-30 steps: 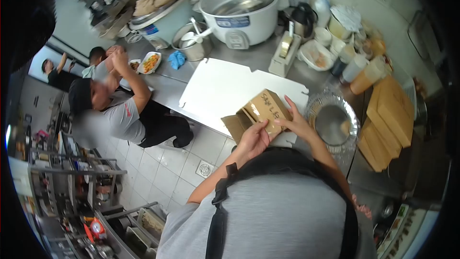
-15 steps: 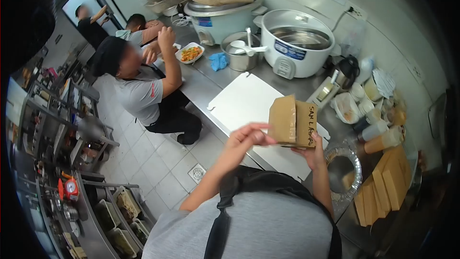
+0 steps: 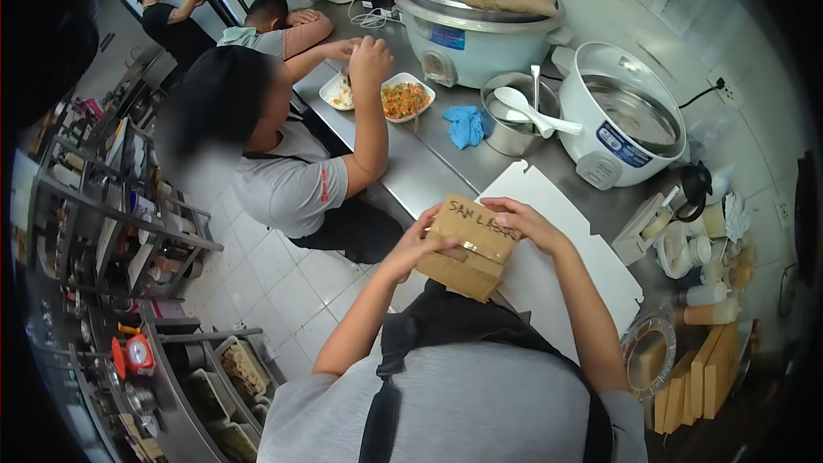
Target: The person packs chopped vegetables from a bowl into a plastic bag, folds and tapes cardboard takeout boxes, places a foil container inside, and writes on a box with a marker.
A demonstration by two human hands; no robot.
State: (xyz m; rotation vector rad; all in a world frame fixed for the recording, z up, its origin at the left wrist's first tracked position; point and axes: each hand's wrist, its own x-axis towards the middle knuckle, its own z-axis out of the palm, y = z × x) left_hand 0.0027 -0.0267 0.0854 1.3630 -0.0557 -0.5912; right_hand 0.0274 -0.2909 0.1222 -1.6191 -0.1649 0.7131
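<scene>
A small brown cardboard box (image 3: pixel 470 249), with handwritten black letters and a strip of clear tape, is held between both hands in front of my chest. My left hand (image 3: pixel 415 246) grips its left side, thumb on the upper face. On the far right side, my right hand (image 3: pixel 525 221) curls its fingers over the edge near the lettering. Beneath and beyond the box lies a flat white sheet (image 3: pixel 557 206) with notched edges, on the steel counter (image 3: pixel 441 173).
Two large rice cookers (image 3: pixel 480 39) (image 3: pixel 630 111) and a steel pot (image 3: pixel 514 139) with white spoons stand along the wall. A blue glove or cloth (image 3: pixel 465 126) lies nearby. At the left, a co-worker (image 3: pixel 296 176) sits by food trays (image 3: pixel 405 101). Folded brown boxes (image 3: pixel 699 377) stand right.
The box has moved left and turned, so its lettering faces up. My left hand went from touching its side to gripping it. The head view has shifted.
</scene>
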